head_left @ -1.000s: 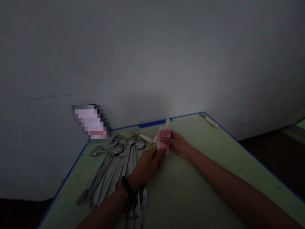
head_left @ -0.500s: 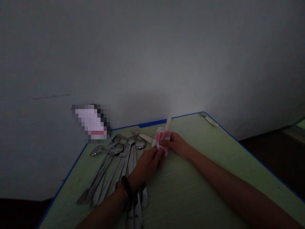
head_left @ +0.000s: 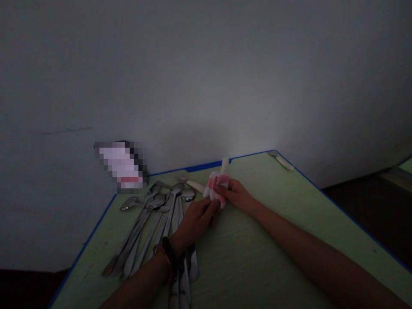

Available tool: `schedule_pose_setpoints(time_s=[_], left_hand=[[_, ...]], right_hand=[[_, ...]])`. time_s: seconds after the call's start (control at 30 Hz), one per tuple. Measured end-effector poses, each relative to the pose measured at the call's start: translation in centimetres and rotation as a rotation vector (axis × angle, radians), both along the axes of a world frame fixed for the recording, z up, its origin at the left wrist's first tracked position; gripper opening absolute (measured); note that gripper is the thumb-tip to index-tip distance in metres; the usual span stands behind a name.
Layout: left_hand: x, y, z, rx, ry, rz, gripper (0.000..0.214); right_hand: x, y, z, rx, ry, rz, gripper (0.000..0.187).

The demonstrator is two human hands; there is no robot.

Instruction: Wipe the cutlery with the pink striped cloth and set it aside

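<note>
On the green tabletop (head_left: 277, 223), right of the metal spoons (head_left: 156, 201), our left hand (head_left: 198, 216) and right hand (head_left: 238, 196) pinch a pink-and-white cloth (head_left: 219, 182) closely around a pale-handled utensil (head_left: 224, 165), slightly more exposed beyond our grip than a second ago, suggesting the cloth is sliding along it.
</note>
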State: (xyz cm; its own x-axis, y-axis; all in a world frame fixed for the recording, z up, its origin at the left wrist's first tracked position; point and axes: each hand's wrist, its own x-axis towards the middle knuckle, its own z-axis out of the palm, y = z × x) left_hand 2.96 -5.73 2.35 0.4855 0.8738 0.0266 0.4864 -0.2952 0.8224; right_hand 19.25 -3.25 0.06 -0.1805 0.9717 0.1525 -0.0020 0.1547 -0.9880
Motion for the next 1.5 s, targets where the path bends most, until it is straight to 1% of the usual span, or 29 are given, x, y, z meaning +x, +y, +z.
schedule_pose_setpoints(time_s=[0.2, 0.37, 0.53, 0.67, 0.83, 1.0, 1.13, 1.23, 1.37, 1.5], left_hand=[[-0.02, -0.04, 0.21, -0.037, 0.037, -0.01, 0.045], [0.18, -0.07, 0.22, -0.009, 0.064, 0.005, 0.042], [0.24, -0.04, 0.06, 0.016, 0.093, -0.011, 0.039], [0.3, -0.24, 0.09, 0.049, 0.082, 0.005, 0.046], [0.57, -0.45, 0.13, 0.081, 0.105, 0.024, 0.05], [0.51, -0.29, -0.12, 0.011, 0.051, 0.05, 0.049], [0.31, -0.22, -0.33, -0.038, 0.078, 0.032, 0.048], [0.31, -0.32, -0.18, 0.013, 0.088, 0.017, 0.046], [0.55, -0.47, 0.21, 0.105, 0.039, 0.032, 0.04], [0.67, -0.26, 0.09, 0.089, 0.067, 0.039, 0.038]], right_hand=[[0.08, 0.17, -0.2, -0.028, 0.019, -0.015, 0.04], [0.08, 0.36, -0.54, -0.058, 0.091, 0.003, 0.045], [0.29, 0.4, -0.2, -0.065, 0.077, 0.048, 0.04], [0.45, 0.36, 0.09, -0.088, 0.082, 0.09, 0.039], [0.14, 0.39, -0.33, -0.134, 0.208, 0.084, 0.036], [-0.25, 0.46, -0.41, -0.174, 0.357, 0.068, 0.04], [-0.35, 0.58, -0.19, -0.189, 0.461, 0.054, 0.04], [-0.25, 0.7, -0.2, -0.208, 0.484, 0.069, 0.038], [-0.03, 0.75, -0.37, -0.253, 0.474, 0.087, 0.037], [-0.05, 0.67, -0.34, -0.27, 0.485, 0.109, 0.035]])
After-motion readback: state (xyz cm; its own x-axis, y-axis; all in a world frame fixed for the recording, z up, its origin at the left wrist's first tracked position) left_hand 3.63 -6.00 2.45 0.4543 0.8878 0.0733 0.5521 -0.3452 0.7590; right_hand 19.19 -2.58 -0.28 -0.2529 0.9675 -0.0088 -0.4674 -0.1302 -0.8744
